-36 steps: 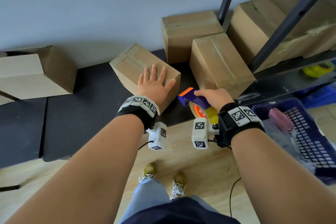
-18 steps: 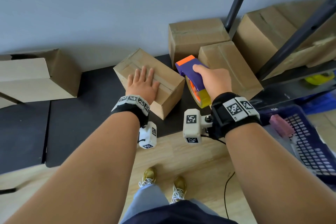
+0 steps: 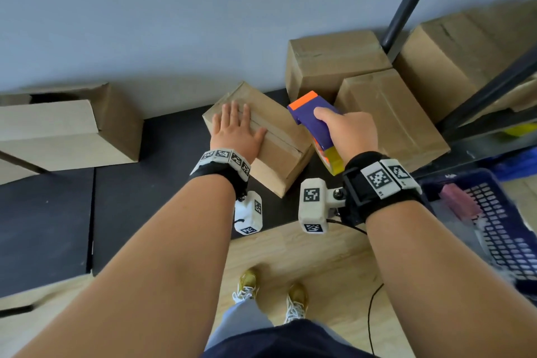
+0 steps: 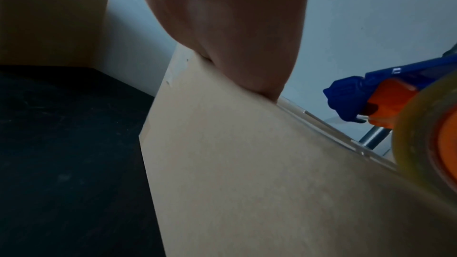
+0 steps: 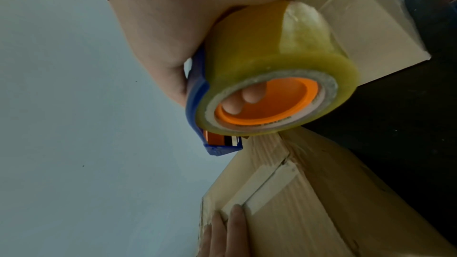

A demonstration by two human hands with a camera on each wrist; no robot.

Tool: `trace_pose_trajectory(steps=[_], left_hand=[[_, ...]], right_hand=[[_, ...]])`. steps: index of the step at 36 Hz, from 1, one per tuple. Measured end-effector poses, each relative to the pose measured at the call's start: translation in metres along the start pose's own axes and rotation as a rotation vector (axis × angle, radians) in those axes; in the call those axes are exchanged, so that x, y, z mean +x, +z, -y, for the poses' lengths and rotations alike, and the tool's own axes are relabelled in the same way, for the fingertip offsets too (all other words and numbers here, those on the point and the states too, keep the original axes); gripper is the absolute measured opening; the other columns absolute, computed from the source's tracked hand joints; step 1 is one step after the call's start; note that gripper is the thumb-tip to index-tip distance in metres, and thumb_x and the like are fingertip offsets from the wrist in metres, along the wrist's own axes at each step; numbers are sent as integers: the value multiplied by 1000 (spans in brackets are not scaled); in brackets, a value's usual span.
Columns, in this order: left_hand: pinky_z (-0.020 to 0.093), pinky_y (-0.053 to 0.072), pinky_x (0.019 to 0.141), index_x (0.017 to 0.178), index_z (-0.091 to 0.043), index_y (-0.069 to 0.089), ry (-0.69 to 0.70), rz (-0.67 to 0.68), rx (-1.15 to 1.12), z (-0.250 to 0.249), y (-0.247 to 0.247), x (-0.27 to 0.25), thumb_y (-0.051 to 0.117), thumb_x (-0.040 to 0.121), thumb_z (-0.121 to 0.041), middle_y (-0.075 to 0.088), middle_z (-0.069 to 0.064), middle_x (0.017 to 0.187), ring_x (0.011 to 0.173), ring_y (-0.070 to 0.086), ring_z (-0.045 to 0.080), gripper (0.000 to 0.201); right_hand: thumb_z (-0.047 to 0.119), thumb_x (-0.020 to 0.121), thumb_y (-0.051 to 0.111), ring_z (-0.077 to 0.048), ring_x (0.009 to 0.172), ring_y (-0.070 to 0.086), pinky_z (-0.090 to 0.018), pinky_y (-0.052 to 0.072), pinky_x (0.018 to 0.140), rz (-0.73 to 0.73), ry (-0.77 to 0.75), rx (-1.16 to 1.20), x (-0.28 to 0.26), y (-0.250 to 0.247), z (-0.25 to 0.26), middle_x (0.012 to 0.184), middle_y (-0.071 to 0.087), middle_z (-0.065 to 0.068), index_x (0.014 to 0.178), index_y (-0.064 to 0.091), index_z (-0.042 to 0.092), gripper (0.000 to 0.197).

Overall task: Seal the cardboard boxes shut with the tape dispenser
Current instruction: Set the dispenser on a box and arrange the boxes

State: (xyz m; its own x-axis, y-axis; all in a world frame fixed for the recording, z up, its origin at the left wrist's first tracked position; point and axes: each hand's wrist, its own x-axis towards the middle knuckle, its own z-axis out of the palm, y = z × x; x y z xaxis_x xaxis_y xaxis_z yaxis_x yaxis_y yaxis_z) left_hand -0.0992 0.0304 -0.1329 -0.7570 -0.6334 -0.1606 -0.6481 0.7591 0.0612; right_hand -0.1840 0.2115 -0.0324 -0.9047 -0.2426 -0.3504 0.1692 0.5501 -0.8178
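Left hand (image 3: 236, 133) lies flat, fingers straight, on a plain brown cardboard box (image 3: 279, 151) at frame centre. Right hand (image 3: 347, 133) grips a purple-and-orange tape dispenser (image 3: 315, 122) holding yellowish tape.

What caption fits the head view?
Left hand flat on cardboard box; right hand holding tape dispenser above it.

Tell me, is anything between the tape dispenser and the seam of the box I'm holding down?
Nothing visible. The tape dispenser hangs above the box beside its seam; the left hand lies flat farther along.
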Motion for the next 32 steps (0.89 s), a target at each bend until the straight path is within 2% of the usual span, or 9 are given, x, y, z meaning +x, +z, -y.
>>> trace_pose_trajectory(steps=[4,8,12,16,20,24,27,29,32], left_hand=[[42,8,119,154,-20,9,-7,-63,22,-2,-5,-3,19,95,-61,6,7,161,148,3,25,73],[42,34,97,133,-13,41,-107,-128,93,-6,-16,-13,29,90,-63,45,12,135,126,38,32,67],[37,39,84,129,-11,45,-205,-98,117,-1,-24,-15,34,86,-72,48,10,125,118,43,31,75],[33,43,68,126,-8,51,-299,-24,164,3,-33,-16,32,82,-80,52,9,116,102,56,27,86],[32,39,66,118,-8,59,-260,-16,158,4,-44,-18,32,89,-71,55,10,113,99,59,27,75],[33,41,75,103,-10,64,-82,-87,-263,-17,-57,-15,45,95,-46,61,11,108,98,57,28,41],[28,45,74,90,-11,71,-45,81,-842,-34,-63,-16,57,90,-26,68,5,87,81,58,17,21],[27,47,75,98,-7,74,-46,205,-1055,-43,-68,-17,61,87,-16,68,2,82,80,58,15,19],[33,43,92,114,-6,67,-89,376,-1179,-53,-74,-19,58,88,-15,68,7,108,103,60,19,28]], right_hand=[[44,78,70,-22,59,53,-22,39,46,-10,-22,15,1,2,5,65,56,-9,76,66,10,35],[42,81,71,-13,47,55,-19,42,46,7,-11,83,0,-1,10,63,61,-8,70,65,5,39],[37,80,75,-20,50,57,-27,46,52,40,-7,227,-2,-4,15,65,64,-14,81,70,-11,48],[31,84,75,-16,42,57,-19,45,44,128,17,299,-4,-13,18,57,67,-8,59,70,7,35],[42,76,78,-22,62,68,-38,57,80,187,40,342,1,-16,14,69,75,-9,57,79,18,31],[46,75,78,-24,66,69,-47,56,90,232,63,356,2,-17,13,74,76,-11,67,81,15,32],[46,74,79,-22,65,69,-46,57,91,210,59,354,2,-16,13,72,75,-9,86,80,10,38],[44,76,79,-20,62,68,-43,58,86,207,51,360,2,-17,12,70,74,-7,90,79,9,38],[43,82,74,-20,53,63,-36,56,67,233,53,384,-1,-21,12,61,69,-9,81,77,9,34]])
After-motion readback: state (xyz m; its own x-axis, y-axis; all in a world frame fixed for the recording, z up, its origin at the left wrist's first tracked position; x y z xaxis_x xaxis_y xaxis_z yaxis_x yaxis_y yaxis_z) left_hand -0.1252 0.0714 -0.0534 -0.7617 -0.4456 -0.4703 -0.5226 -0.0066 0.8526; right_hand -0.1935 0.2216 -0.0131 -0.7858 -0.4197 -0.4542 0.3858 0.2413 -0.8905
